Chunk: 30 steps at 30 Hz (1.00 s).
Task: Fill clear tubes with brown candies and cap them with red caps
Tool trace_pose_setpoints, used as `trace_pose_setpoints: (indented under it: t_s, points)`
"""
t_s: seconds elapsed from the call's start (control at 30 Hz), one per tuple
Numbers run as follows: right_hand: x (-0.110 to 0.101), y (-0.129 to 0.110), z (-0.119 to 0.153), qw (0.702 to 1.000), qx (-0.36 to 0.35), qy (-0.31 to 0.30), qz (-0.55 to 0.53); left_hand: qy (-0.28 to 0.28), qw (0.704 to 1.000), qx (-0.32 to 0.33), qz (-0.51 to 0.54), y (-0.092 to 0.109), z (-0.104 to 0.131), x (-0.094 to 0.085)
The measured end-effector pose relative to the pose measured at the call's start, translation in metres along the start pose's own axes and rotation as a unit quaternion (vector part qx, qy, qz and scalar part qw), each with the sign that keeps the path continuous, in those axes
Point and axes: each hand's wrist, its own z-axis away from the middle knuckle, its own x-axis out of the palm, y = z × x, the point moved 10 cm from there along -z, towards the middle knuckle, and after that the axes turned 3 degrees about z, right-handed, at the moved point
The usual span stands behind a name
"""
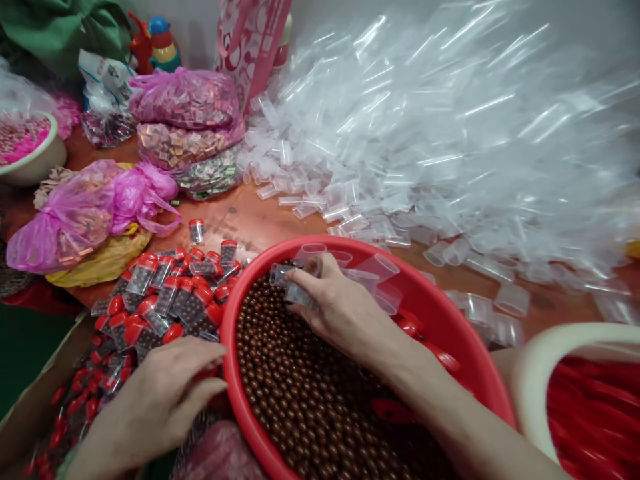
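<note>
A big red basin [231,363] holds many small brown balls [280,373], with several clear plastic containers [377,267] lying at its far side. Over the balls, my right hand [325,293] grips small clear containers [283,275] between thumb and fingers. At the basin's left rim is my left hand [170,387], its fingers apart and nothing visible in it; some fingertips are close to the rim. Left of the basin lies a heap of filled containers with red caps [167,293], spilling down towards a cardboard box [45,387]. One filled container [197,231] stands apart from the heap.
A large pile of clear empty containers [400,147] covers the back right. A white tub [530,387] with red pieces stands at the right. Pink bags [185,100] of small pieces, a yellow bag [100,260] and a white bowl [45,157] are on the left.
</note>
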Motion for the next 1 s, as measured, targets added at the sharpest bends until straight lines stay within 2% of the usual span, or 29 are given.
trace_pose_setpoints:
  t_s: [0.07,0.2,0.33,0.5,0.6,0.73,0.9,1.0]
  points:
    - [0.005,-0.005,0.007,0.999,-0.02,0.01,-0.031,0.026,0.997,0.045,0.065,0.02,-0.02,0.012]
    - [0.026,-0.02,0.03,0.996,-0.043,-0.001,-0.083,0.041,0.993,0.068,0.084,0.024,-0.038,0.043]
    - [0.047,-0.03,0.05,0.991,-0.009,-0.047,-0.122,-0.01,0.996,0.084,0.021,0.019,-0.042,0.066]
    - [0.053,-0.027,0.052,0.964,0.039,-0.105,-0.241,-0.083,0.992,0.094,-0.02,0.019,-0.043,0.069]
    - [0.058,-0.022,0.047,0.916,0.04,-0.152,-0.37,-0.14,0.985,0.09,-0.051,0.017,-0.043,0.075]
    - [0.075,-0.018,0.048,0.809,0.057,-0.22,-0.542,-0.176,0.977,0.085,-0.083,0.012,-0.046,0.083]
    - [0.086,-0.021,0.057,0.677,0.114,-0.23,-0.69,-0.169,0.978,0.109,-0.063,0.023,-0.056,0.084]
    - [0.085,-0.021,0.063,0.635,0.136,-0.215,-0.73,-0.137,0.984,0.11,-0.02,0.028,-0.063,0.082]
